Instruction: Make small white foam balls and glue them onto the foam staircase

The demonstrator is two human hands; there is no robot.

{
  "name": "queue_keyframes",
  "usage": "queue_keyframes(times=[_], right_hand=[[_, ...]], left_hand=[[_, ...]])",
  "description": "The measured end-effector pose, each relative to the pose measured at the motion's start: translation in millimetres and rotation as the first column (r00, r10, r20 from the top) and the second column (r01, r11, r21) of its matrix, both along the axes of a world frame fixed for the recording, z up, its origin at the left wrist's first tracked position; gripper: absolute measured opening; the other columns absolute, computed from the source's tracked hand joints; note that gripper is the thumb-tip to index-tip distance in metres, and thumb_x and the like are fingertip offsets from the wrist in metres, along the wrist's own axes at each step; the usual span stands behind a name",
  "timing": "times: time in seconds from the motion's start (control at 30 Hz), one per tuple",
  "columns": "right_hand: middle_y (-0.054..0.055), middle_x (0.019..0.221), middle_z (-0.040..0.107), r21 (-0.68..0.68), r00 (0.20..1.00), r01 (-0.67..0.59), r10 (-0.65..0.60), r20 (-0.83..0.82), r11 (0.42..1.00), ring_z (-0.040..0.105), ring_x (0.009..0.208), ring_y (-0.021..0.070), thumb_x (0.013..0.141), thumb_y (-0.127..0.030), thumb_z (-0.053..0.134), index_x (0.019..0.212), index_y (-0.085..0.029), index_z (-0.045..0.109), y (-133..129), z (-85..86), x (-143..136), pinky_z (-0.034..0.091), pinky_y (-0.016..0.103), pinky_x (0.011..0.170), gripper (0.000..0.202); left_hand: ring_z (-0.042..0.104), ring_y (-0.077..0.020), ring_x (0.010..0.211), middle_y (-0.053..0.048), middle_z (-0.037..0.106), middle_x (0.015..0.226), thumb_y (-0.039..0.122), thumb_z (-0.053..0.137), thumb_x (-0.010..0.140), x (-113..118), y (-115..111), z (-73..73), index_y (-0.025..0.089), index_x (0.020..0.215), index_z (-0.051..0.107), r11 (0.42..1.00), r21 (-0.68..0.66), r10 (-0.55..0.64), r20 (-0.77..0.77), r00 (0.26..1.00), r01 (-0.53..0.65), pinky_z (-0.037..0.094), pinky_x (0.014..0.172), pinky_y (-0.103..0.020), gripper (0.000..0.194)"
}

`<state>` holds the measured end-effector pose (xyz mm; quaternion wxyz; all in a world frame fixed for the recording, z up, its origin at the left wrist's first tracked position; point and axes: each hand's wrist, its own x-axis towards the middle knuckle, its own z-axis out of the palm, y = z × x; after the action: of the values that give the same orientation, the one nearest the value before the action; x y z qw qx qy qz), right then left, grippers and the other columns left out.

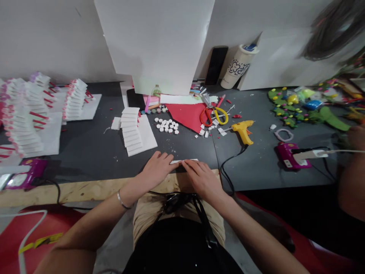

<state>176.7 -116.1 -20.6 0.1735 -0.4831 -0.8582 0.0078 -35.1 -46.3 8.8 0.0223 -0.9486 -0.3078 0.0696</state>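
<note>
A narrow white strip, perhaps paper or foam board, lies at the front edge of the black table between my hands. My left hand has its fingers closed at the strip's left end. Thumb and fingers of my right hand pinch the strip further right, covering much of it. Just beyond my left hand stands a row of stepped white pieces on a white base. Several small white discs are clustered beside it.
Beyond the hands are red sheet, scissors and a yellow glue gun with its cord trailing to the table edge. Finished-looking stepped models stand left. A purple power strip and another person's arm are right.
</note>
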Motion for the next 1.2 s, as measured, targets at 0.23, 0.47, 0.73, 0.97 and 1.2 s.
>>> queue_keyframes(times=[0.23, 0.47, 0.73, 0.97, 1.2], right_hand=[[0.016, 0.126, 0.062, -0.048, 0.986, 0.054, -0.046, 0.16, 0.997, 0.054, 0.109, 0.0254, 0.092, -0.01, 0.048, 0.137, -0.01, 0.053, 0.2, -7.5, -0.4, 0.043, 0.038, 0.093, 0.045], [0.014, 0.122, 0.065, -0.037, 0.983, 0.067, -0.06, 0.174, 0.997, 0.054, 0.106, 0.0245, 0.093, -0.013, 0.049, 0.132, -0.011, 0.058, 1.4, -0.5, -3.6, 0.04, 0.037, 0.094, 0.039], [0.014, 0.124, 0.064, -0.046, 0.987, 0.069, -0.062, 0.147, 0.997, 0.055, 0.106, 0.0245, 0.092, -0.011, 0.048, 0.131, -0.011, 0.058, 0.8, -2.2, -2.6, 0.041, 0.039, 0.093, 0.04], [0.013, 0.125, 0.064, -0.052, 0.992, 0.063, -0.057, 0.113, 0.997, 0.056, 0.107, 0.0245, 0.092, -0.009, 0.047, 0.133, -0.015, 0.056, 0.1, -2.6, -2.4, 0.041, 0.04, 0.093, 0.042], [0.012, 0.12, 0.066, -0.041, 0.993, 0.069, -0.064, 0.103, 0.997, 0.056, 0.102, 0.0231, 0.094, -0.011, 0.048, 0.126, -0.015, 0.06, 5.3, -2.1, -3.6, 0.038, 0.039, 0.093, 0.035]], left_hand=[[0.052, -0.022, 0.089, -0.005, 0.06, 0.098, 0.013, 0.049, 0.095, -1.1, -1.9, -1.2, 0.033, 0.142, 0.044, 0.999, 0.035, -0.006, -0.036, 0.999, 0.007, 0.031, 0.075, -0.036, 0.051], [0.051, -0.022, 0.09, -0.007, 0.06, 0.1, 0.01, 0.046, 0.095, -17.2, -7.6, 0.7, 0.032, 0.138, 0.05, 0.998, 0.055, 0.029, -0.02, 0.999, -0.027, 0.031, 0.079, -0.037, 0.049], [0.052, -0.0212, 0.09, -0.006, 0.06, 0.099, 0.007, 0.046, 0.093, -43.2, -17.2, 7.6, 0.034, 0.138, 0.05, 0.994, 0.052, 0.1, -0.031, 0.995, -0.098, 0.031, 0.079, -0.036, 0.052], [0.053, -0.0204, 0.09, -0.006, 0.06, 0.102, 0.006, 0.046, 0.091, -59.5, -23.0, 5.9, 0.037, 0.14, 0.047, 0.984, 0.027, 0.179, -0.014, 0.984, -0.179, 0.031, 0.08, -0.035, 0.059], [0.054, -0.0221, 0.092, -0.007, 0.064, 0.104, 0.019, 0.054, 0.092, -53.9, -22.2, 7.1, 0.029, 0.12, 0.064, 0.978, 0.069, 0.192, 0.1, 0.976, -0.199, 0.033, 0.081, -0.039, 0.031]])
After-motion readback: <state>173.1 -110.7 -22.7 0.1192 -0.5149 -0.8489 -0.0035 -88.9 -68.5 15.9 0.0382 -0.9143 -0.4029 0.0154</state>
